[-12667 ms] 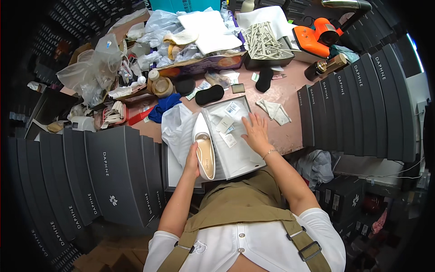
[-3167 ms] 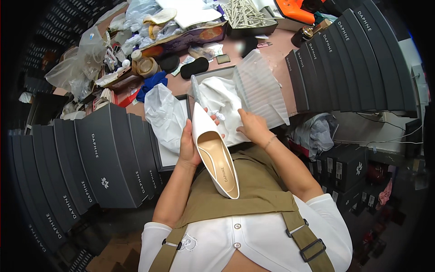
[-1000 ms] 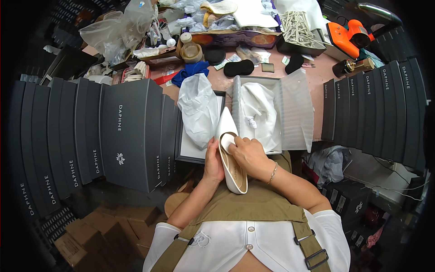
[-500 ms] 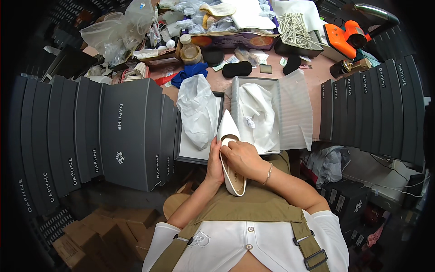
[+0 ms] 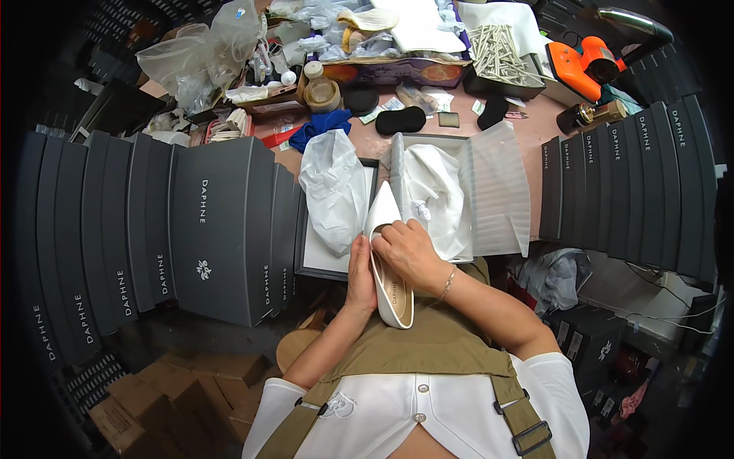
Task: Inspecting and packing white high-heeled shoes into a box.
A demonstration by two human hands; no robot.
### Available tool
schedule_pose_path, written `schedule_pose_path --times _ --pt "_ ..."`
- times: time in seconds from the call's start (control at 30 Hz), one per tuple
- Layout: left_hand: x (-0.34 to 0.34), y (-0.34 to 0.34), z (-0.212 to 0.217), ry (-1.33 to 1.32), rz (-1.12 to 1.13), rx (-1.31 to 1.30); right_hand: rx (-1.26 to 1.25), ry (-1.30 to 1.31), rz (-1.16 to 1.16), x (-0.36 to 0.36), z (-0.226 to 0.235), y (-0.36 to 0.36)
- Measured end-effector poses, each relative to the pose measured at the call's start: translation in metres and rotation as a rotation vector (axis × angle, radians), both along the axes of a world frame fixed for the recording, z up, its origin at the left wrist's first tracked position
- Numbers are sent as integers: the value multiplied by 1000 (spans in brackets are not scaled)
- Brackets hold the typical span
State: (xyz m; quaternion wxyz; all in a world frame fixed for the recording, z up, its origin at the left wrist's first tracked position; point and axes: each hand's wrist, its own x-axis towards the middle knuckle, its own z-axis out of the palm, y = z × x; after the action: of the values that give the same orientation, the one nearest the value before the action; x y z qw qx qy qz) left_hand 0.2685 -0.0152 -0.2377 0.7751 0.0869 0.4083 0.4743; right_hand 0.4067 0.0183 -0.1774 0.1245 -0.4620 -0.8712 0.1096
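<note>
A white pointed-toe shoe (image 5: 388,287) lies over my lap, toe toward the table. My left hand (image 5: 357,268) grips its left side. My right hand (image 5: 405,249) covers the shoe's opening, fingers curled at its front. Just beyond stands an open grey shoe box (image 5: 460,144) lined with white tissue paper (image 5: 437,191). Its lid (image 5: 321,264) lies to the left with a white plastic bag (image 5: 332,191) on it.
Rows of upright dark grey shoe boxes stand at the left (image 5: 222,229) and right (image 5: 634,183). The pink table's far side holds an orange tool (image 5: 581,61), a tray of pale sticks (image 5: 501,53), black pads (image 5: 401,120), a blue cloth (image 5: 317,126) and plastic bags (image 5: 199,53). Cardboard boxes (image 5: 176,390) lie on the floor.
Earlier my hands worked inside the open box; the shoe was then lifted out over my lap. In the last second both hands stay on it, the right hand shifting slightly over the opening.
</note>
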Motion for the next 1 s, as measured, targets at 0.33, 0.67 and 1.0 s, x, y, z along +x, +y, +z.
schedule_pose_path --times 0.33,0.67,1.0 --pt "-19 17 13 -8 -298 -132 -189 -75 -510 90 -76 52" --pt "-17 21 -24 225 -229 -130 -404 782 -391 60 13 27" --pt "6 0 5 57 -96 -67 0 93 -240 -19 -29 21"
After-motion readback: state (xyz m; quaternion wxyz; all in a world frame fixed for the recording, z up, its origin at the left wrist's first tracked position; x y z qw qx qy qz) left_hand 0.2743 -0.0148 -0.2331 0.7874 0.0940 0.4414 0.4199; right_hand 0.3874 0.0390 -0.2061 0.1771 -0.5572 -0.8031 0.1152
